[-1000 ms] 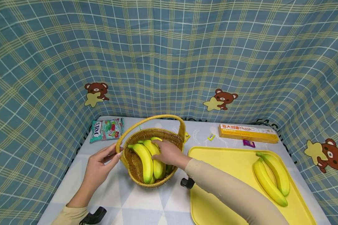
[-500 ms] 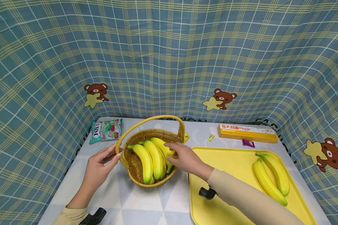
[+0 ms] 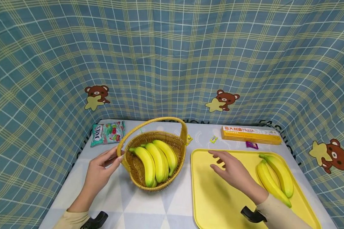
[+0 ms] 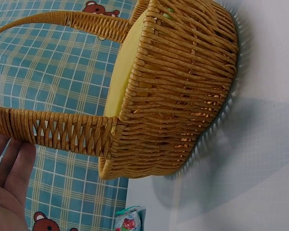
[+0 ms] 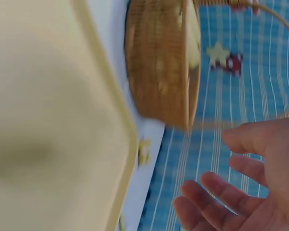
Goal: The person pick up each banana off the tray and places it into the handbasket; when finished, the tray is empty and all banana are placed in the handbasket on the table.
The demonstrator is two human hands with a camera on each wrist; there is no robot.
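My left hand (image 3: 100, 170) grips the left side of the handle (image 3: 164, 119) of a woven wicker basket (image 3: 137, 140). The left wrist view shows its fingers and a thumb tip about that handle (image 4: 62, 132). Inside the basket lie several yellow bananas (image 3: 157, 159), side by side. My right hand (image 3: 235, 173) hovers over a yellow tray (image 3: 209, 203), holding nothing, its fingers loosely bent. Two bananas (image 3: 272, 186) rest on the tray's right part, just right of that hand. In the right wrist view the fingers (image 5: 226, 190) are spread and blurred.
Behind the tray lie a pasta box (image 3: 250, 135), a purple wrapped sweet (image 3: 252, 145) and a small yellow-green sweet (image 3: 213, 139). Another yellow wrapper (image 3: 189, 139) touches the basket's right side in view. A green candy bag (image 3: 107, 133) lies back left. Plaid cloth (image 3: 166, 63) hangs behind.
My right hand has let go of the bananas in the basket and moved right, over the tray. One banana shifted rightward in the basket. My left hand stays on the handle.
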